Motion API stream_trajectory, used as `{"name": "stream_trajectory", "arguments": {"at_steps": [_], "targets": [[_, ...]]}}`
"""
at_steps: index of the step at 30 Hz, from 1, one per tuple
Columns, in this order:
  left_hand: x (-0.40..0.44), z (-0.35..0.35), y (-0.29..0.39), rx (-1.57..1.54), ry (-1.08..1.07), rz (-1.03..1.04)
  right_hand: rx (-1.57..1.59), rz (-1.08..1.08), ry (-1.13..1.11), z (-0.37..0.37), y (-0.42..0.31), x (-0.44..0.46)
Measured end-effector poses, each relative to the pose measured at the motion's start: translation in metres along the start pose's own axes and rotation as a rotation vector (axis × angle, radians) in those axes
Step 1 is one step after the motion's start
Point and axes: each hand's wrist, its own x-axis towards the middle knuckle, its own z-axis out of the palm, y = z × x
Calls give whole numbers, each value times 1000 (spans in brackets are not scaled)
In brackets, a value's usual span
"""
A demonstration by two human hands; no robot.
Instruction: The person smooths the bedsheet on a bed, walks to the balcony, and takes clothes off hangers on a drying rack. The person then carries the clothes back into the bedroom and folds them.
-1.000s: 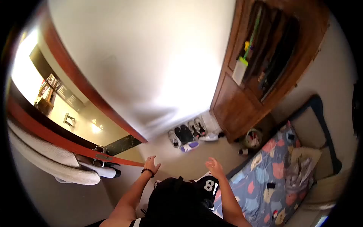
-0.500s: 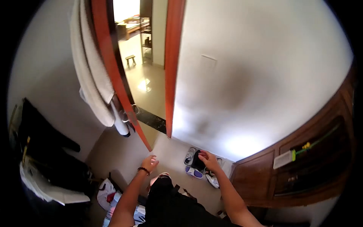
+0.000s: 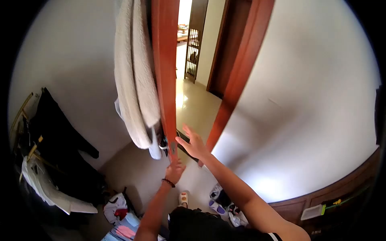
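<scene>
A red-brown wooden door (image 3: 165,72) stands partly open, its narrow edge facing me. Near the bottom of that edge is my left hand (image 3: 175,172), wearing a dark beaded bracelet (image 3: 168,182); its fingers are bent around the edge, with contact partly hidden. My right hand (image 3: 194,144) is raised in front of the doorway, fingers spread and nothing in it. It is just right of the latch plate (image 3: 173,148) on the door edge. A cream towel (image 3: 138,80) hangs on the door's left side.
A red-brown door frame (image 3: 241,76) borders the opening, with a white wall to its right. Several shoes (image 3: 217,207) lie by the wall. Dark clothes (image 3: 60,136) hang at left above a bag (image 3: 116,208). A wooden cabinet (image 3: 281,211) stands at lower right.
My view has shifted left and closer to the door. Both hands have moved forward: the left to the door's edge, the right up in front of the doorway with its fingers spread.
</scene>
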Motion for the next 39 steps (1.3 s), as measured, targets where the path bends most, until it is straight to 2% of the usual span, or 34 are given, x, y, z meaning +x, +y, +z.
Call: {"name": "stream_trajectory", "arguments": {"at_steps": [1,3,5,7,8,10,11,13,14,15,17,18,20,21,22,23,25,26,28,33,34,36,39], "targets": [[19,-8,7,18,-12,24,2,-16,5,7,-1,24],[38,-10,18,16,-11,16,-296,-115,131,22,2,55],[57,-15,23,-32,-18,115,-96,-97,51,32,-10,70],[76,-13,8,-54,-46,119,124,24,131,52,-17,72],[88,-2,-25,137,-50,178,124,27,128,51,-22,73],[106,10,-26,401,49,402,166,168,-54,46,-25,73],[115,15,-26,534,123,506,83,54,-104,47,-15,74],[132,43,-10,-659,-232,-155,-136,-157,-174,31,-13,70],[141,51,3,-227,-211,-37,-52,-124,-219,23,-7,72],[154,57,16,-222,-211,-38,31,-88,-261,16,0,73],[176,54,25,-272,-188,-7,150,-145,-505,-4,13,80],[190,51,25,-268,-171,25,149,-157,-496,-20,20,86],[218,33,24,-274,-164,35,196,122,-362,-54,39,89],[231,20,27,-286,-169,9,164,-16,-197,-57,88,89],[241,1,58,-181,-84,44,11,-147,-33,-70,109,97],[258,-5,56,-176,-69,41,229,139,5,-82,119,102],[286,-13,48,-63,44,-38,165,217,81,-91,161,117],[299,-18,39,-41,96,-12,166,208,70,-90,177,126],[323,-32,34,6,151,-25,384,325,38,-85,207,149],[395,-49,-1,73,253,-182,374,336,-116,-67,255,229],[410,-50,-14,90,253,-147,342,363,-156,-60,268,244],[445,-52,-41,35,224,-220,321,412,-212,-46,301,275],[507,-48,-90,20,146,-270,242,456,-170,-41,326,328]]}}
